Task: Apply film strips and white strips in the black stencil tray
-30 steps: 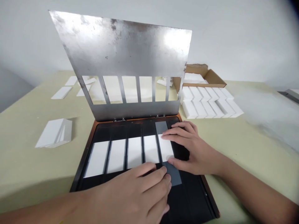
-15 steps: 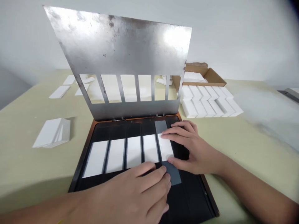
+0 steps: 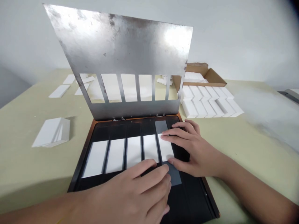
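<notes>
Right hand [image 3: 193, 149] unmoved on white strip [image 3: 165, 147]

The left hand [image 3: 130, 193] and right hand [image 3: 196, 152] are bare and slender, with short-nailed fingers [image 3: 177, 135], joining smooth, bare forearms [image 3: 257, 183].

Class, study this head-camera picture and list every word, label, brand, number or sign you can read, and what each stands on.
None can be read: the scuffed steel slotted plate, black tray, white rectangular strips, brown cardboard box and white blocks show no legible marks.
</notes>
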Motion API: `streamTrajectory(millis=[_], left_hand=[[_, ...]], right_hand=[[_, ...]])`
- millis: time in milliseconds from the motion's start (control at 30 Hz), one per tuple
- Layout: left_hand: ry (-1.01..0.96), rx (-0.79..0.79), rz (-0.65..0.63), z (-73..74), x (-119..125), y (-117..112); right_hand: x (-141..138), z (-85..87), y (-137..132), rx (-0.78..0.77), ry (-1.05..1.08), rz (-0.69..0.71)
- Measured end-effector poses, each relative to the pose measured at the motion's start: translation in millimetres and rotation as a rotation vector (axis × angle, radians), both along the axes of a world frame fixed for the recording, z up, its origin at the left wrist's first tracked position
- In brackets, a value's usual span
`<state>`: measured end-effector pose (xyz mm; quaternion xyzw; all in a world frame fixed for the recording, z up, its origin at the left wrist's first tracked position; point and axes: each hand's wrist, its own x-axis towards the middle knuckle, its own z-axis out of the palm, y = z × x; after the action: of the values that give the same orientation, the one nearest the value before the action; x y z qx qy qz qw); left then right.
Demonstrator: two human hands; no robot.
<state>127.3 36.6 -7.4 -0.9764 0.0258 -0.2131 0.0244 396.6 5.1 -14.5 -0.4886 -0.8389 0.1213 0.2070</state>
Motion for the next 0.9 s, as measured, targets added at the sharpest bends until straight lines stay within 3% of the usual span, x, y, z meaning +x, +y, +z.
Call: streamTrajectory(millis=[333, 533, 667, 733, 900], left_hand=[[-0.084, -0.055, 0.162, -3.3, 3, 1], [-0.106, -0.062, 0.201, 4.6, -4, 8], [-0.108, 0.007, 0.026, 5.8, -8, 7], [-0.047, 0.031, 0.001, 3.1, -4, 6], [0.026, -0.108, 0.153, -6.1, 6, 5]], right_hand=[[4, 3.3, -2, -0.020, -0.029, 0.054], [-2, 0.4, 0, -0.013, -0.020, -0.009], [-7, -0.1, 2, -0.018, 0.007, -0.052], [-9, -0.4, 3, -0.012, 0.017, -0.081], [-10, -1.7, 4, -0.007, 0.030, -0.099]])
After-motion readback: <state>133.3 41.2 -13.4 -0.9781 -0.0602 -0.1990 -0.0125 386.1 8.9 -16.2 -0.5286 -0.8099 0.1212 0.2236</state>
